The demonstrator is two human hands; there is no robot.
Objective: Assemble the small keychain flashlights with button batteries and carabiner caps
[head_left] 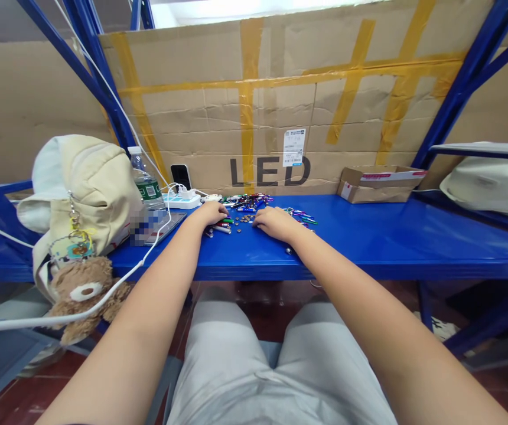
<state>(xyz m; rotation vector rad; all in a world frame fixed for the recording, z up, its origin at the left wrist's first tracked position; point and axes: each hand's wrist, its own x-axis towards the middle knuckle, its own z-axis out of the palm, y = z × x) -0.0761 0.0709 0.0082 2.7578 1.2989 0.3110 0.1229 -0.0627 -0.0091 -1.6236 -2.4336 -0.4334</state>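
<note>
My left hand is at the left of the blue shelf, its fingers curled down beside a few pens with green, red and white barrels. What its fingertips hold, if anything, is hidden. Small brown round pieces lie scattered between the two hands. At their right edge, my right hand rests with bent fingers pressed together at the surface; anything in them is too small to make out. Behind both hands spreads a heap of colourful pens. More blue and green pens lie beyond my right wrist.
A cream bag with a teddy bear charm stands left, near a water bottle, a phone and a power strip. A white cable crosses my left forearm's side. An open cardboard box sits back right, before the taped cardboard wall.
</note>
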